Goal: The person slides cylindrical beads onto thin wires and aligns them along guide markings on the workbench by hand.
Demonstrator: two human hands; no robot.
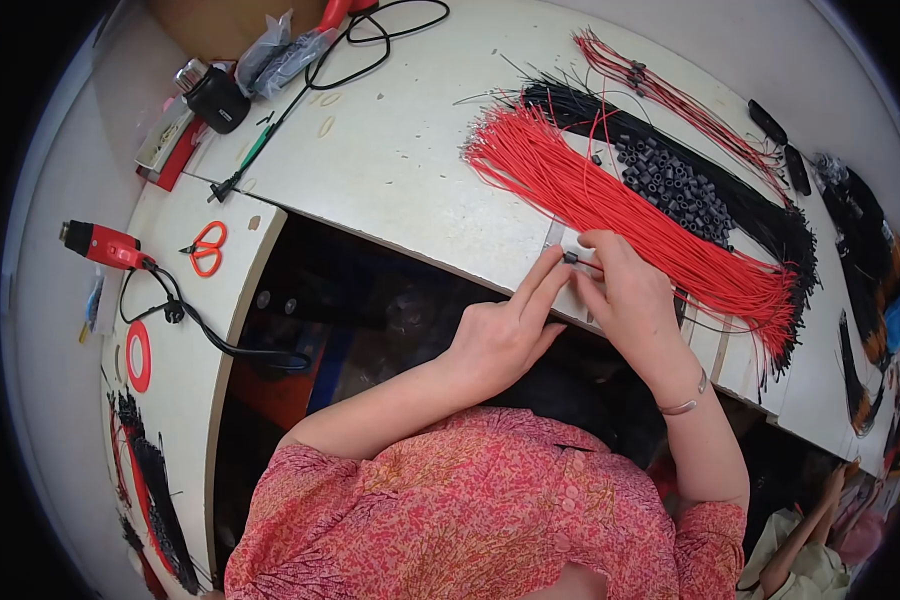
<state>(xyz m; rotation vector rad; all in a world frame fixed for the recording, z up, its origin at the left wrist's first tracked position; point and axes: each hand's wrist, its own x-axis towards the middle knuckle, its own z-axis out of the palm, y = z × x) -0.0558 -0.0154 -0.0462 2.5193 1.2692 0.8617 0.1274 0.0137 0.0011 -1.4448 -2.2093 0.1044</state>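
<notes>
Both my hands meet at the table's front edge. My left hand has its fingertips at a small black sleeve. My right hand is pinched beside the sleeve, on a thin red wire that runs into it. Just beyond my hands lies a long bundle of red wires. Behind that bundle is a pile of short dark grey sleeves. A bundle of black wires stretches along the far side of the pile.
Orange scissors, a red heat gun, a red tape ring and a black bottle-like object lie left. More red and black wires are at the back. Another person's arm shows at lower right.
</notes>
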